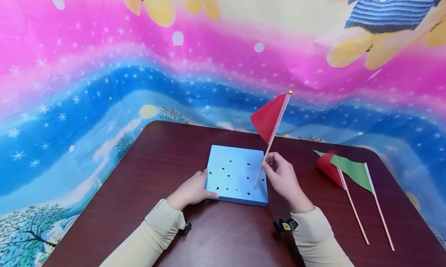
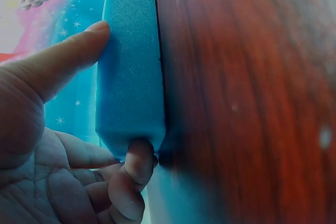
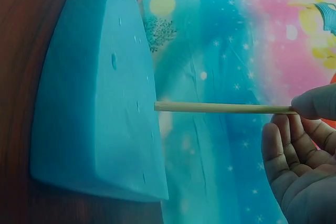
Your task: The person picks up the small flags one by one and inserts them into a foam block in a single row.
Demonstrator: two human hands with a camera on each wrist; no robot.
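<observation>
A square blue foam block (image 1: 237, 174) with several small holes lies flat on the dark wooden table (image 1: 223, 232). My left hand (image 1: 200, 187) grips its near left corner, thumb (image 2: 63, 61) along one face and a finger (image 2: 135, 163) curled under the corner of the foam block (image 2: 131, 77). My right hand (image 1: 267, 165) pinches the thin wooden stick of a red flag (image 1: 267, 117), held tilted over the block's right side. In the right wrist view the stick (image 3: 220, 108) has its bare end right at the foam block's (image 3: 94, 108) holed face; whether it is inside a hole I cannot tell.
Two more flags lie on the table to the right, one red (image 1: 328, 168) and one green (image 1: 353, 172), sticks pointing toward the near edge. A bright pink and blue printed cloth (image 1: 104, 85) hangs behind the table.
</observation>
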